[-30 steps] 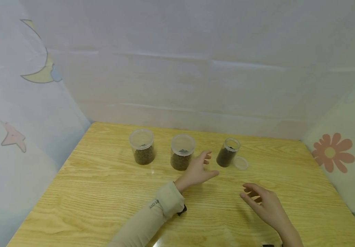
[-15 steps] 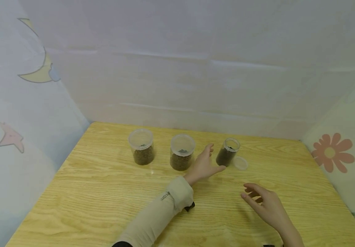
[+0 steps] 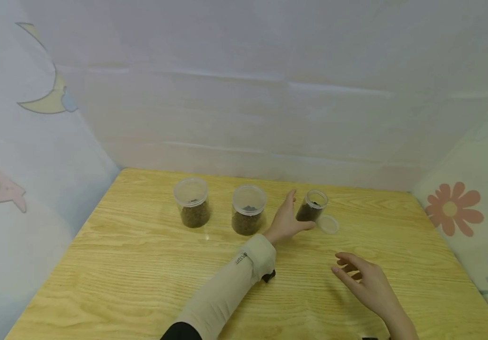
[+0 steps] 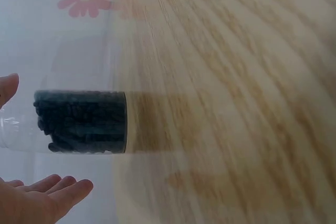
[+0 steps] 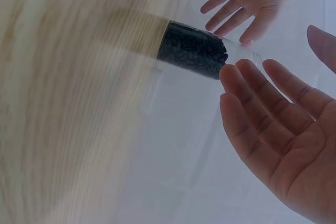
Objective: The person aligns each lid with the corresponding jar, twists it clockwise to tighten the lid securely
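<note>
The left hand, spread and holding nothing, has moved in around a narrow jar of dark pieces, putting it within grasp but ungripped. The jar stands upright on the table, a clear lid just beside it. The right hand, relaxed and empty, hangs apart.
</note>
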Motion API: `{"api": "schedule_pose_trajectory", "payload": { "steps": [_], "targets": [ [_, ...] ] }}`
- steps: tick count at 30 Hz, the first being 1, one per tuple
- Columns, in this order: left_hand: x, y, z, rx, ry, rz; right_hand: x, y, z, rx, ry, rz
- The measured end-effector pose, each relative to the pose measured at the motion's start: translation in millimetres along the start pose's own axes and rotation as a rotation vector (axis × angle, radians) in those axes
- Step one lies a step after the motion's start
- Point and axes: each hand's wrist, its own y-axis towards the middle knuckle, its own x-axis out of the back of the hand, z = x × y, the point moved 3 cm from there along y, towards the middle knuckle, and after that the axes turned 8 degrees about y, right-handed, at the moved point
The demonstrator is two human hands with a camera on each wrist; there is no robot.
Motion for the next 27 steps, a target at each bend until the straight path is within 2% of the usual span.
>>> {"api": "schedule_pose_trajectory", "payload": {
  "steps": [4,10,16,23,27],
  "targets": [
    [-6.1,8.8,4.4,0.006,0.009,-0.005,1,-1,-1,-0.03,-0.001,0.005],
    [-16.3,21.3,8.2,0.019,0.011,-0.011,2,0,-1,-0.03,0.001,0.003],
    [-20.6,33.3,13.1,0.01,0.039,-0.017,4,1,0,-0.043,-0.004,0.017],
    [-20.0,37.5,11.9,-0.011,0.05,-0.008,7,1,0,-0.047,-0.011,0.016],
    [-21.7,38.7,10.4,-0.057,0.072,0.017,8,1,-2,-0.056,-0.015,0.019]
  ]
}}
